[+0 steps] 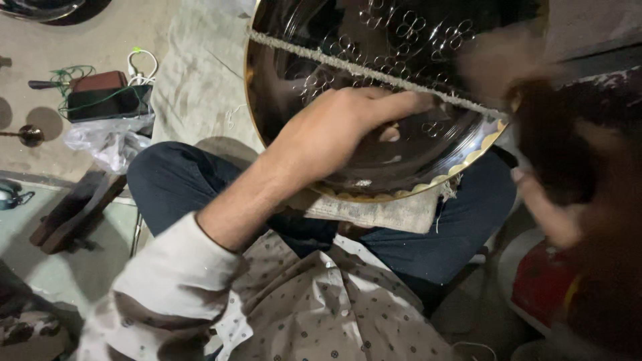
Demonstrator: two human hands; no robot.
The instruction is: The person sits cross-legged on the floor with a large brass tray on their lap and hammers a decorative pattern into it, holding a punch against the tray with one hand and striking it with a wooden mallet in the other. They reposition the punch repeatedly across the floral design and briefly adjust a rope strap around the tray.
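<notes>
A large shiny metal tray with punched loop patterns and a scalloped golden rim rests tilted on my lap over a folded cloth. A rough cord runs across its face. My left hand presses down on the tray just below the cord, fingers together and pointing right, thumb tucked under. Whether it pinches a small tool is hidden. My right hand is a blur off the tray's right edge, beside a dark brown blurred shape that I cannot make out.
A dark box with green and white cables and a crumpled plastic bag lie on the floor at left. A wooden block sits below them. A red and white object is at lower right. A pale cloth covers the floor.
</notes>
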